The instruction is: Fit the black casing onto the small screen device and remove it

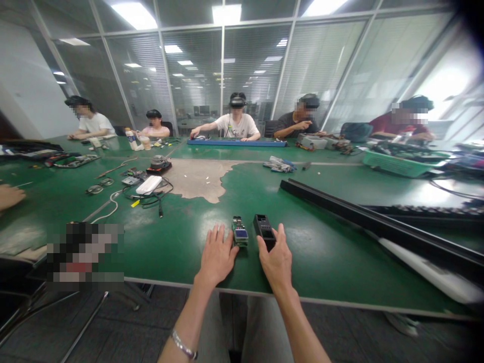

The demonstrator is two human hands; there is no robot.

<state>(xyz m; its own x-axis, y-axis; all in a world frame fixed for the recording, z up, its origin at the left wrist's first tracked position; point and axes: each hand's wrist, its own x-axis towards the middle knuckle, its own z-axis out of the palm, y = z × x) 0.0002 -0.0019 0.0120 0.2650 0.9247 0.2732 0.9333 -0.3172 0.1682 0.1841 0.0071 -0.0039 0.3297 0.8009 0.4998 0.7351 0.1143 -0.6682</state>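
Observation:
My left hand (217, 254) lies flat on the green table (321, 242), fingers stretched out, just left of a small circuit board with a blue screen (240, 233). My right hand (278, 259) rests to the right of it, with thumb and fingers around the near end of a black rectangular casing (263, 229) that lies on the table. Board and casing sit side by side, a small gap between them.
A long black rail (363, 217) runs diagonally at the right, a white bar (431, 275) below it. Cables and a white device (148, 185) lie at the left. Several other people sit at the far side. A green tray (397, 164) stands far right.

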